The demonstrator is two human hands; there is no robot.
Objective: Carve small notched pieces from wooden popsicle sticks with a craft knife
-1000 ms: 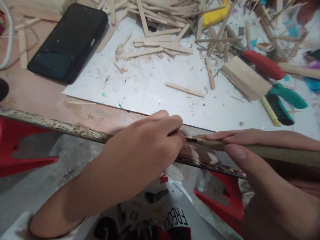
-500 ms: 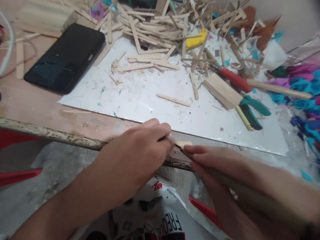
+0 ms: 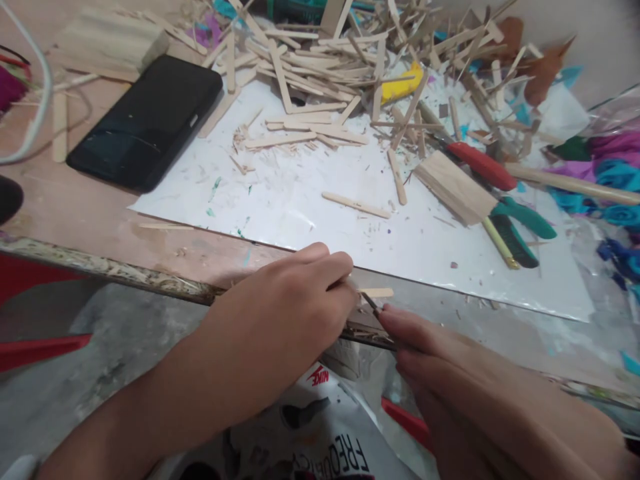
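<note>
My left hand [image 3: 295, 300] is closed over a wooden craft stick [image 3: 381, 292] at the table's front edge, fingers curled down. Only the stick's right end shows past my fingertips. From the right, my right hand [image 3: 435, 347] grips a slim dark tool [image 3: 371, 304], thumb and fingers pressed along it. The tool's narrow tip meets the stick close beside my left fingertips. Its kind cannot be made out, as most of it is hidden by the hand.
Behind my hands lies a white sheet [image 3: 290, 200] with shavings and a loose craft stick [image 3: 356, 205]. A stick pile [image 3: 320, 73] fills the back. A black phone [image 3: 145, 123] lies left; a wood block [image 3: 455, 187], green-handled pliers [image 3: 525, 220] and a red handle [image 3: 481, 165] lie right.
My right hand has turned, and the long brownish part of the tool along its forearm is now hidden. My left hand keeps its hold. The whole view has shifted slightly.
</note>
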